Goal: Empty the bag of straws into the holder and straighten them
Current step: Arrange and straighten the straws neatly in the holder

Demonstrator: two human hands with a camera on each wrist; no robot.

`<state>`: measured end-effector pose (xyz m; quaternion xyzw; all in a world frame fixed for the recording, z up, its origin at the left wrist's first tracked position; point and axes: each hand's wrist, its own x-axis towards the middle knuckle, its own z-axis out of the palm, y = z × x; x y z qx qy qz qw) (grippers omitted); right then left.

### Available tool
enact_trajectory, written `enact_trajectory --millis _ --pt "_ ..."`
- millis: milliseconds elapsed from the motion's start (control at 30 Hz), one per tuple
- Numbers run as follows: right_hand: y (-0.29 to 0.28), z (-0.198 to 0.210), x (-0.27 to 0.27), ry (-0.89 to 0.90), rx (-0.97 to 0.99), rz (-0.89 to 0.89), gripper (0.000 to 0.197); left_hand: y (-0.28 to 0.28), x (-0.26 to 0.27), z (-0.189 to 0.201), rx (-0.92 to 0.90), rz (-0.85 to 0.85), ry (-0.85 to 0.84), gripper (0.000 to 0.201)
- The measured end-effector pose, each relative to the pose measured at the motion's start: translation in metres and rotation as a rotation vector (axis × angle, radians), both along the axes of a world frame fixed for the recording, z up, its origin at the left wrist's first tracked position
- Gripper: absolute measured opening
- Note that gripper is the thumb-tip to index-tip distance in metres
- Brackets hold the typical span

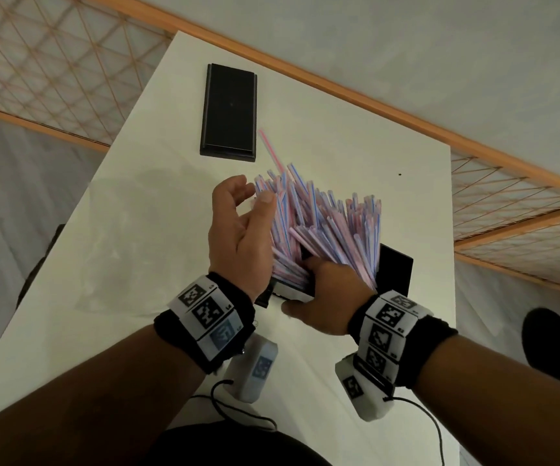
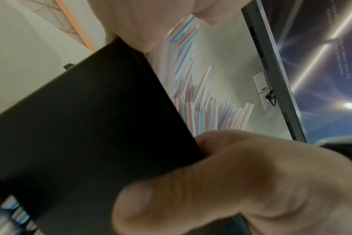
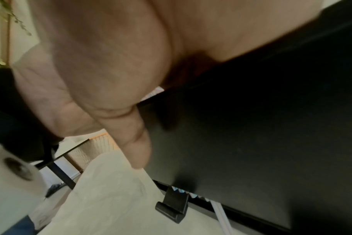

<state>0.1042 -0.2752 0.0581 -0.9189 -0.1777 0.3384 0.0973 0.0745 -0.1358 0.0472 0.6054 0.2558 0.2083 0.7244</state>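
1. the black holder [image 1: 395,270] stands on the white table [image 1: 339,358], near the edge closest to me, and i place everything else by it.
2. the striped pink and blue straws [image 1: 322,223] stand packed inside the holder, leaning and fanning out away from me, their tips at uneven heights above its rim.
3. one loose straw [image 1: 271,150] pokes out beyond the bundle on the far side of the holder, pointing at the flat black lid [image 1: 229,112] that lies well past the holder on the table.
4. my left hand [image 1: 238,237] is on the left side of the holder, palm turned to the straws, fingers relaxed and slightly bent, the fingertips [image 1: 266,196] touching the leftmost straws near their tops; it grips nothing.
5. my right hand [image 1: 325,297] is at the near side of the holder; its fingers are hooked over the rim among the lower ends of the straws, thumb [image 3: 137,139] down against the dark near wall, gripping the holder.
6. the crumpled clear bag [image 1: 127,243] lies flat on the table to the left of the holder, apart from it.
7. in the left wrist view the holder's dark wall [image 2: 86,127] fills the frame, with straws rising behind it.
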Motion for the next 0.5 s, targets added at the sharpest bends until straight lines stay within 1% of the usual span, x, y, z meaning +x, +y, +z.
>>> enact_trajectory --millis 67,100,200,300,400,433,467,500 --pt "0.005 -0.001 0.004 0.022 -0.099 0.043 0.056 0.0 0.0 0.001 0.008 -0.016 0.006 0.057" --pt "0.006 -0.002 0.005 0.045 -0.117 0.064 0.061 0.0 0.0 0.002 0.017 -0.03 0.02 0.062" --pt "0.011 -0.002 0.012 0.111 -0.096 0.095 0.068 0.001 -0.002 0.005 0.021 -0.078 0.082 0.082" --pt "0.01 -0.002 0.018 0.137 -0.061 0.099 0.083 0.0 -0.002 0.006 0.073 -0.077 0.119 0.085" --pt "0.01 -0.005 0.02 0.138 0.006 0.083 0.09 0.0 0.0 0.01 0.091 -0.073 0.159 0.084" --pt "0.01 -0.007 0.021 0.148 -0.004 0.092 0.091 0.0 0.001 0.014 0.108 -0.067 0.16 0.082" --pt "0.011 -0.008 0.023 0.16 -0.033 0.1 0.087 0.001 0.003 0.016 0.131 -0.058 0.157 0.079" --pt "0.013 -0.008 0.025 0.171 -0.061 0.097 0.076 0.001 0.006 0.018 0.155 -0.047 0.152 0.077"
